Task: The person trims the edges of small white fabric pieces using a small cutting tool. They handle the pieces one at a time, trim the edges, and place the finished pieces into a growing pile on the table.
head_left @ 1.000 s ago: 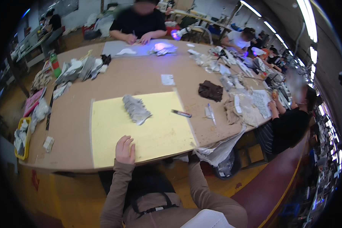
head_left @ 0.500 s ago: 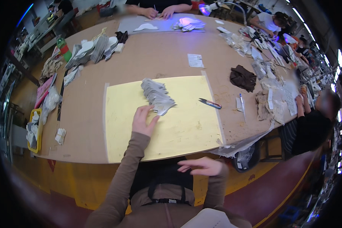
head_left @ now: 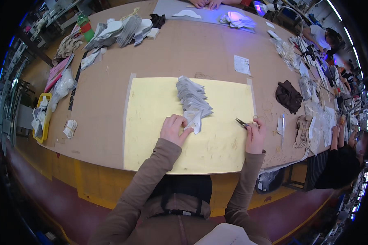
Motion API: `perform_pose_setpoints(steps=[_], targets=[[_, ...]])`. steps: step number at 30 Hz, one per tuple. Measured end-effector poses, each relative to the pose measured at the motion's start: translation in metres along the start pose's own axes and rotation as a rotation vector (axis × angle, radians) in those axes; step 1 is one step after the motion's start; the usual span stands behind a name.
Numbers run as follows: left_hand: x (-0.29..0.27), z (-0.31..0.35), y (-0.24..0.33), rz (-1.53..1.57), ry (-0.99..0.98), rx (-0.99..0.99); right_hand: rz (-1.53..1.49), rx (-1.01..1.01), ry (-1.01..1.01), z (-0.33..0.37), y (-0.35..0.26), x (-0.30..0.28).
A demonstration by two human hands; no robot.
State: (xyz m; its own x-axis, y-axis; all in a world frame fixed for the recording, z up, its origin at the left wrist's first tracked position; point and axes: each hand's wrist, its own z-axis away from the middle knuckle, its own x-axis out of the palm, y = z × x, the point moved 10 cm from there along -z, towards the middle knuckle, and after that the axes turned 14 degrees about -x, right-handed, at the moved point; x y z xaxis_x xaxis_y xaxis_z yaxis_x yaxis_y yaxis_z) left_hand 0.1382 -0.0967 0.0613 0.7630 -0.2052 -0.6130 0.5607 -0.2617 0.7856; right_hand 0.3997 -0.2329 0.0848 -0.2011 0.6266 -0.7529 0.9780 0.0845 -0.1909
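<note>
On a yellow sheet (head_left: 159, 151) a row of overlapping grey fabric pieces (head_left: 191, 96) fans toward me. My left hand (head_left: 176, 130) pinches the nearest piece (head_left: 195, 122) of that row between thumb and fingers, at its near left edge. To the right, my right hand (head_left: 255, 136) is closed around a pair of thread snips (head_left: 241, 123), whose dark blades point to the left and away from me. The snips' handles are mostly hidden by the fingers. A gap of bare yellow sheet separates the blades from the grey pieces.
A brown cloth (head_left: 289, 96), a pen (head_left: 283, 130) and a paper slip (head_left: 242, 64) lie to the right. Grey fabric stacks (head_left: 129, 32) and a green bottle (head_left: 85, 26) stand at the far left. A yellow basket (head_left: 46, 126) is at the left edge. Other people work around the table.
My right hand has come up from my lap to the table and taken hold of the snips. My left hand has closed on the nearest grey piece. The view has shifted.
</note>
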Motion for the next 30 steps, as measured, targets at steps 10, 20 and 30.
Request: perform_pose_setpoints(steps=[10,20,30], targets=[[-0.020,0.046,-0.027,0.950,-0.310,-0.409,-1.064,0.464,0.253,0.020,-0.080,0.002],[-0.040,0.056,-0.009,0.888,-0.322,-0.321,-0.739,-0.085,-0.145,-0.037,-0.189,0.029],[-0.030,0.068,-0.022,0.772,-0.398,-0.536,-0.803,0.082,-0.143,-0.025,-0.186,0.029]])
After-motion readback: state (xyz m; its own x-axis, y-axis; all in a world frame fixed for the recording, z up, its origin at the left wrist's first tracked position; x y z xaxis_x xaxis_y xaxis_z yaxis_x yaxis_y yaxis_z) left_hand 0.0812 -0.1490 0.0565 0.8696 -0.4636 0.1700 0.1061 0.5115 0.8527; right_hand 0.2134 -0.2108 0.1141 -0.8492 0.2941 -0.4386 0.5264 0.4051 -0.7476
